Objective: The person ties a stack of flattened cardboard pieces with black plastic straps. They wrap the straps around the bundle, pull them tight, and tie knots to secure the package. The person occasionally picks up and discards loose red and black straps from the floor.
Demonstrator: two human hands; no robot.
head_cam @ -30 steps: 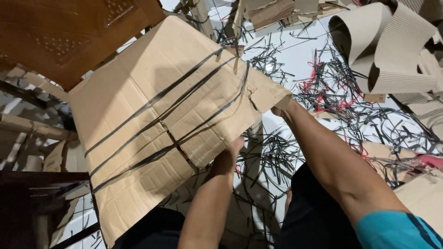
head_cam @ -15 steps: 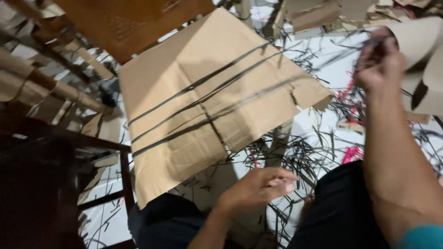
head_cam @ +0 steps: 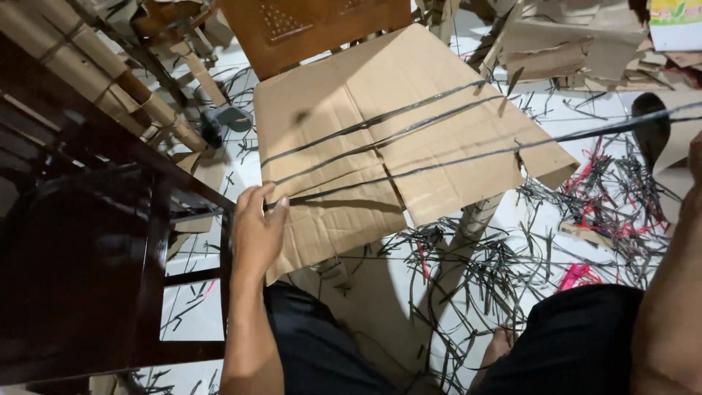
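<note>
Pinching the near ends of the black straps (head_cam: 380, 139) against the flattened cardboard sheet (head_cam: 409, 117), the left hand (head_cam: 254, 230) has its fingers curled closed at the sheet's near-left edge. The sheet rests tilted across a wooden chair (head_cam: 307, 29). The right arm (head_cam: 673, 292) shows only its forearm; its grip cannot be told. A taut strap could slip free, or the sheet could slide off sideways
</note>
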